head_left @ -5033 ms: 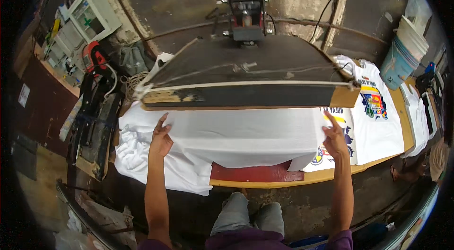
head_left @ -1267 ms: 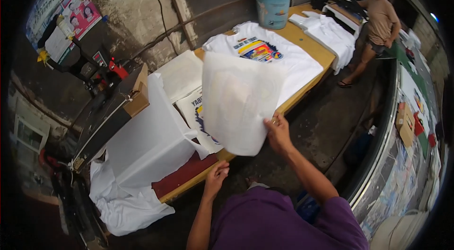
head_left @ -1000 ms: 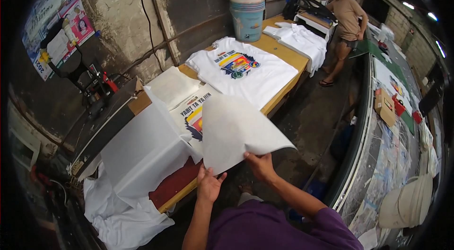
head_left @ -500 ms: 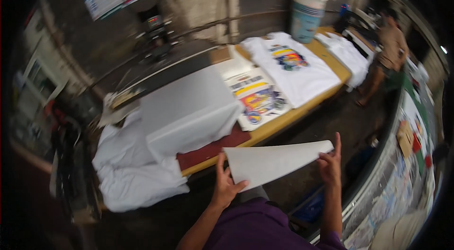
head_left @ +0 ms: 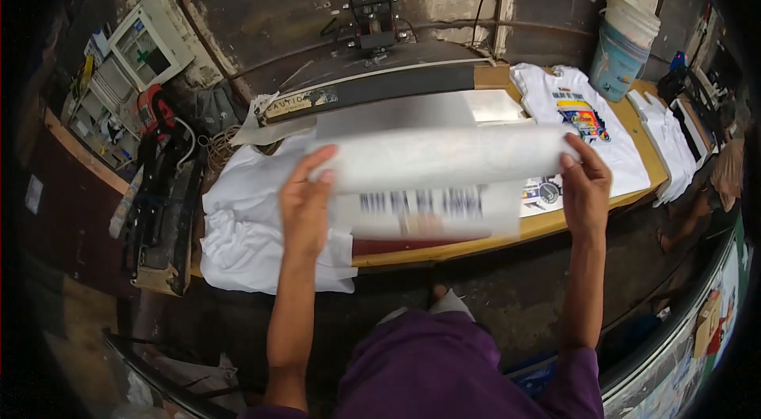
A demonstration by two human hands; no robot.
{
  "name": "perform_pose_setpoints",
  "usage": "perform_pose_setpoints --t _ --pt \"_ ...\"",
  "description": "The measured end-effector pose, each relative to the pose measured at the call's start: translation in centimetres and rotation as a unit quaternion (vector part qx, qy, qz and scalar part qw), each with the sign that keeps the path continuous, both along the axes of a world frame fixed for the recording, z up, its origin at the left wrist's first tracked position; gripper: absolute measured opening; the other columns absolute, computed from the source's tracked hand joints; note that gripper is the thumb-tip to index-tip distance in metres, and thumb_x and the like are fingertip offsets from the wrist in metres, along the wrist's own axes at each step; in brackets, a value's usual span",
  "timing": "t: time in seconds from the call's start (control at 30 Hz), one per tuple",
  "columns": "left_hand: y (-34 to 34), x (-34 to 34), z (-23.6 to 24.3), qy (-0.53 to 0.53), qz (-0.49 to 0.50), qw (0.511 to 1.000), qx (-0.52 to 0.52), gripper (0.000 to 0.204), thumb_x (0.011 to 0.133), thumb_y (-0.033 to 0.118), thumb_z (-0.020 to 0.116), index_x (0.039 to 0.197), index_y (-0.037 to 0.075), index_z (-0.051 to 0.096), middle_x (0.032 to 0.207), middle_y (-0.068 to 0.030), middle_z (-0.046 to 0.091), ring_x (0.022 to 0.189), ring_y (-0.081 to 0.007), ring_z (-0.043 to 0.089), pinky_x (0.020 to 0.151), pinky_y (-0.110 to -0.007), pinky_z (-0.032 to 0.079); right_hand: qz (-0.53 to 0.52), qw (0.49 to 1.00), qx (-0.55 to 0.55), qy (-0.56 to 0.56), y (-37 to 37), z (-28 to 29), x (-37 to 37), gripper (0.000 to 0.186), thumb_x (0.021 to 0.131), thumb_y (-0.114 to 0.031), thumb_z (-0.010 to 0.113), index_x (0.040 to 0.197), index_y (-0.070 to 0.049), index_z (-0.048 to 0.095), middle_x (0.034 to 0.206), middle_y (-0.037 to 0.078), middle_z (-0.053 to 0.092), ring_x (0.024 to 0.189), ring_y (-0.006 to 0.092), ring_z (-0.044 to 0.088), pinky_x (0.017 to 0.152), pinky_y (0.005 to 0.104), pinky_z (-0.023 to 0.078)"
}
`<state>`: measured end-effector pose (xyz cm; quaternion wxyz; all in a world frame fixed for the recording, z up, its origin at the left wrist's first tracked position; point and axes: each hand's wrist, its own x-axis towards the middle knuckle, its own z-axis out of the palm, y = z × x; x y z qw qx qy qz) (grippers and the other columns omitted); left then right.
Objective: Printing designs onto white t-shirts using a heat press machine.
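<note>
A white sheet [head_left: 444,157] is stretched between my two hands, blurred by motion. It is curled over, and its lower flap shows dark, mirrored-looking print. My left hand [head_left: 305,201] pinches the left edge between thumb and fingers. At the opposite edge, my right hand [head_left: 588,181] grips the sheet the same way. Behind it, a grey sheet [head_left: 396,111] lies over the work surface, partly hidden. A plain white T-shirt [head_left: 254,217] spreads crumpled to the left. Part of a colourful printed sheet [head_left: 543,195] shows beside my right hand.
A heat press [head_left: 371,3] with a red display stands behind the yellow-edged table [head_left: 444,248]. White T-shirts, one with a colourful print [head_left: 614,141], lie at the right near a bucket [head_left: 622,50]. Black machinery [head_left: 166,213] stands at the left; another person [head_left: 725,173] is at far right.
My view has swung left toward the heat press. Both hands have raised the sheet from above the floor to over the table. Its printed flap now shows.
</note>
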<state>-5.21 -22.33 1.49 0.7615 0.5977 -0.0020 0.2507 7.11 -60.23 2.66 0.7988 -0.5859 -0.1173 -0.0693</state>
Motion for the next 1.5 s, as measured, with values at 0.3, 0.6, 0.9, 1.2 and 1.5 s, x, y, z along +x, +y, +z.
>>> perform_pose_setpoints --t 0.3,0.6,0.9,1.2,1.5 --pt "0.4 -3.6 -12.9 0.23 0.115 0.964 0.067 0.037 0.09 -0.007 0.063 0.126 -0.004 0.062 0.128 -0.0115 0.061 0.109 -0.0166 0.062 0.092 -0.027 0.05 0.057 0.947 -0.264 0.173 3.8 -14.8 -2.8 0.031 0.084 0.002 0.069 0.115 0.003 0.071 0.105 0.006 0.069 0.091 0.011 0.061 0.078 0.025 0.049" --pt "7.8 4.0 -11.0 0.246 0.133 0.91 0.305 0.05 0.083 -0.003 0.068 0.133 0.001 0.061 0.124 -0.0156 0.061 0.118 -0.0267 0.058 0.103 -0.033 0.045 0.042 0.935 -0.35 0.028 6.2 -11.1 5.2 0.031 0.084 -0.005 0.069 0.113 0.004 0.071 0.089 0.008 0.07 0.075 0.0127 0.063 0.067 0.0287 0.052" --pt "11.2 10.5 -9.7 0.312 0.053 0.884 0.343 0.062 0.078 0.011 0.073 0.132 -0.013 0.056 0.135 -0.0275 0.058 0.123 -0.0309 0.059 0.103 -0.032 0.045 0.067 0.904 -0.422 0.015 9.4 -10.1 10.0 0.041 0.076 -0.005 0.067 0.115 0.008 0.07 0.093 0.022 0.073 0.08 0.0241 0.071 0.074 0.0347 0.057" --pt "7.6 14.9 -8.6 0.302 0.16 0.618 0.708 0.062 0.092 0.041 0.061 0.146 0.013 0.049 0.159 -0.0155 0.034 0.144 -0.0407 0.033 0.113 -0.058 0.033 -0.112 0.721 -0.584 -0.356 15.7 -10.7 12.2 0.049 0.093 -0.042 0.063 0.125 -0.005 0.066 0.139 0.019 0.057 0.125 0.0389 0.053 0.102 0.0462 0.048" --pt "3.2 10.6 -10.1 0.14 0.136 0.707 0.68 0.054 0.099 0.044 0.054 0.14 0.008 0.057 0.154 -0.021 0.04 0.142 -0.0423 0.036 0.113 -0.054 0.032 -0.098 0.727 -0.565 -0.377 15.4 -12.9 8.6 0.052 0.097 -0.037 0.056 0.14 -0.009 0.056 0.149 0.015 0.049 0.141 0.0411 0.039 0.116 0.0543 0.031"
